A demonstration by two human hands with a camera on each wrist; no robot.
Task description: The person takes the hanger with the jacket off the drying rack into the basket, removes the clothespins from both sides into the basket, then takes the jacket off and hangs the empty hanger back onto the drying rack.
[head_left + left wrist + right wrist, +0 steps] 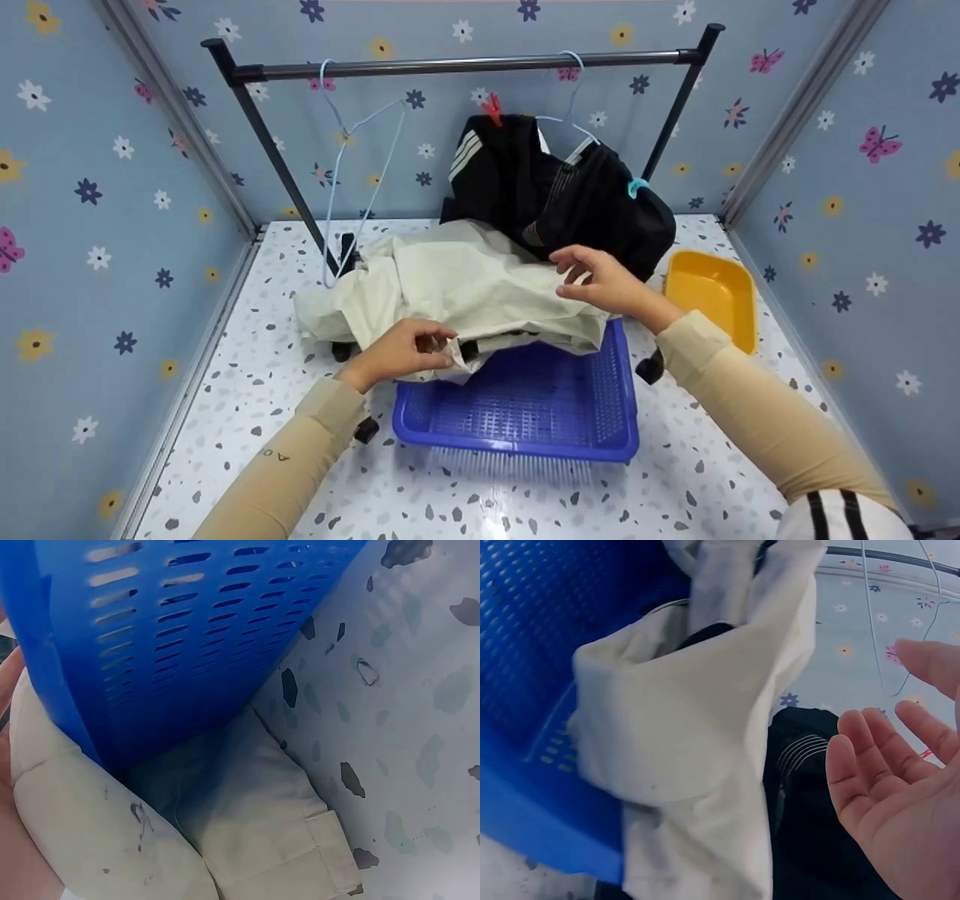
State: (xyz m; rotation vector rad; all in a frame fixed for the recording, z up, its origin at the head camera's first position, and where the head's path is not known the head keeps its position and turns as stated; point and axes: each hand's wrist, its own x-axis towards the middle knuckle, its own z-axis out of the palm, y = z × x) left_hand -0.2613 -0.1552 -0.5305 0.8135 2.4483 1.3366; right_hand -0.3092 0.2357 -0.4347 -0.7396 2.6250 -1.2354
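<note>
A crumpled cream garment [465, 277] lies over the back of a blue perforated basket [517, 448], spilling past its left side. My left hand [405, 349] pinches the garment's front edge, where a dark patch shows in the opening. In the left wrist view, a cuff-like end of the cream garment [330, 855] rests on the floor beside the basket wall [187, 637]. My right hand [604, 285] hovers above the garment's right part with fingers loosely bent. The right wrist view shows that palm [907, 802] holding nothing, apart from the cloth.
Behind stands a black rack [465, 66]. A bare light blue hanger [330, 187] hangs at its left; another hanger [574, 90] carries a black garment [562, 195] with a red clip [493, 109] and a teal clip [637, 187]. A yellow tray [712, 292] sits at right.
</note>
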